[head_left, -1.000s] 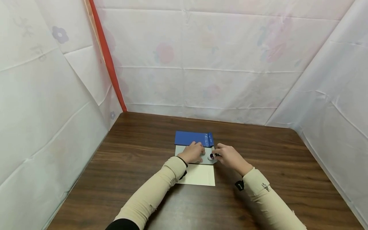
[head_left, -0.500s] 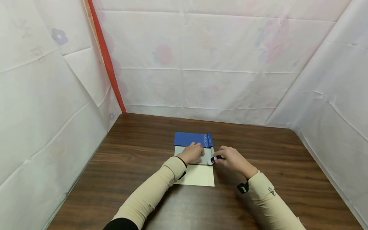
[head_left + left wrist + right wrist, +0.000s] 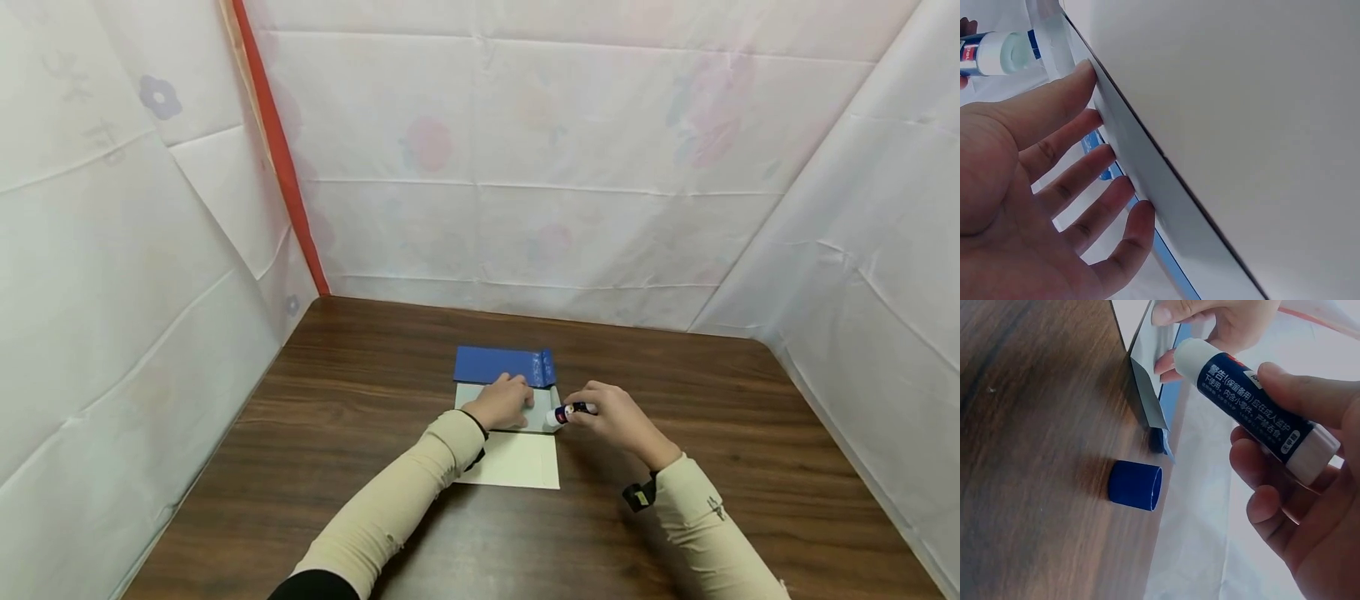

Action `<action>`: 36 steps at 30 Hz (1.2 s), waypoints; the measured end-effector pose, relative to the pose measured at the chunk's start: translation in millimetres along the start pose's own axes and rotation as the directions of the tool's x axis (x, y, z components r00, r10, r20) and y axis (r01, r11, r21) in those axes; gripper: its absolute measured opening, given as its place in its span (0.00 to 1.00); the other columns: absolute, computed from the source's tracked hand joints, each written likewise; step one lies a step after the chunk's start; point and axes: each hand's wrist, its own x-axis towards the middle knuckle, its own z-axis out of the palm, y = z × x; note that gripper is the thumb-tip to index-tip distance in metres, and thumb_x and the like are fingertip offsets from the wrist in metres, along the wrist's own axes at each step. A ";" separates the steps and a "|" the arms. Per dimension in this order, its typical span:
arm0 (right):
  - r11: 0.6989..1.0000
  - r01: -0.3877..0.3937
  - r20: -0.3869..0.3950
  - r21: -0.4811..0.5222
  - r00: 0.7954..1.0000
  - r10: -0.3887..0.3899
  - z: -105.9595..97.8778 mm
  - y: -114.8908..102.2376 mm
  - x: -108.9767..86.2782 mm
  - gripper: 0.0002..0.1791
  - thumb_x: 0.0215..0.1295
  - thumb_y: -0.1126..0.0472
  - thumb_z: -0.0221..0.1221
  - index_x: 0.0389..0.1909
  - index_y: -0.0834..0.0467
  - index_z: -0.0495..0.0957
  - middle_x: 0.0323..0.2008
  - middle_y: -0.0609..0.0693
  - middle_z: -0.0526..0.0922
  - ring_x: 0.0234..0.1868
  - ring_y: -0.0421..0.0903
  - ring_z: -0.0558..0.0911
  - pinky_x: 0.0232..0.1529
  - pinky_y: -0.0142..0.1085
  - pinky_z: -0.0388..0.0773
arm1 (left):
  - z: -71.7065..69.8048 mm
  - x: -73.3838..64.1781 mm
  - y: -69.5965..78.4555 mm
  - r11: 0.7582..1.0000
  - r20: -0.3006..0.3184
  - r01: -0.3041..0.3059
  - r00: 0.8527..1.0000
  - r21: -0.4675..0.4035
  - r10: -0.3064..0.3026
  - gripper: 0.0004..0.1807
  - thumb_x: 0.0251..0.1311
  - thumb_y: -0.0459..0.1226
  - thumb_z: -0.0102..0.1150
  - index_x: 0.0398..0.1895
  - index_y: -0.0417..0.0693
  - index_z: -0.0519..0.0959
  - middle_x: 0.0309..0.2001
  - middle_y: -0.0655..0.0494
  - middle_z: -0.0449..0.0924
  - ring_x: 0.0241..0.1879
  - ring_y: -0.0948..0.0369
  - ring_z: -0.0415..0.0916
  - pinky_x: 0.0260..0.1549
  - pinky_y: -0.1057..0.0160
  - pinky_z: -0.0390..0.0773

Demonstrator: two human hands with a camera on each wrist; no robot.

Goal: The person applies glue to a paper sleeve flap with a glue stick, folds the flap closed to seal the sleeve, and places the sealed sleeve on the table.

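Note:
My right hand [image 3: 617, 419] grips an uncapped glue stick [image 3: 1250, 403] between thumb and fingers. In the head view the white glue end lies over the right flap of the light grey paper [image 3: 471, 393], close to its near corner. My left hand [image 3: 501, 402] rests on that grey paper, its spread fingertips [image 3: 1141, 215] pressing the surface. Behind the grey paper lies a blue paper [image 3: 491, 364], with pale glue marks along its creased right flap. A cream paper [image 3: 521, 460] lies in front, partly covered by the left forearm.
The glue stick's blue cap [image 3: 1135, 485] lies on the brown wood-grain table [image 3: 360, 400], to the right of the papers. White printed sheets [image 3: 585, 167] hang around the table's back and sides, and a red strip [image 3: 281, 158] runs down the back left corner.
The right hand has moved with the glue stick toward the near end of the grey paper's flap and slightly right. The left hand stays on the grey paper.

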 end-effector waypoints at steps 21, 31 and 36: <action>0.998 0.014 -0.145 0.054 0.989 -0.006 -2.0 3.5 -6.0 0.11 0.59 0.62 0.67 0.43 0.57 0.86 0.34 0.47 0.81 0.29 0.36 0.73 0.28 0.30 0.70 | 0.7 3.4 2.0 0.999 -0.008 0.001 1.000 0.045 -0.001 0.11 0.59 0.45 0.67 0.43 0.55 0.82 0.49 0.57 0.75 0.46 0.58 0.67 0.40 0.58 0.76; 0.999 0.029 -0.261 0.043 0.965 -0.017 -2.8 3.5 -5.9 0.12 0.55 0.64 0.69 0.42 0.58 0.86 0.35 0.49 0.83 0.33 0.42 0.79 0.30 0.33 0.74 | 0.8 2.5 -3.0 0.996 -0.014 -0.050 0.999 0.072 0.051 0.12 0.58 0.45 0.68 0.43 0.54 0.82 0.47 0.57 0.75 0.43 0.59 0.66 0.39 0.61 0.74; 0.999 0.041 -0.291 0.034 0.956 -0.029 -4.3 5.4 -4.3 0.12 0.55 0.65 0.69 0.41 0.58 0.86 0.34 0.49 0.83 0.31 0.41 0.77 0.29 0.32 0.71 | -1.0 3.5 -6.1 0.996 -0.016 -0.067 0.998 0.053 0.067 0.13 0.59 0.44 0.67 0.44 0.51 0.83 0.47 0.55 0.76 0.45 0.59 0.68 0.43 0.62 0.76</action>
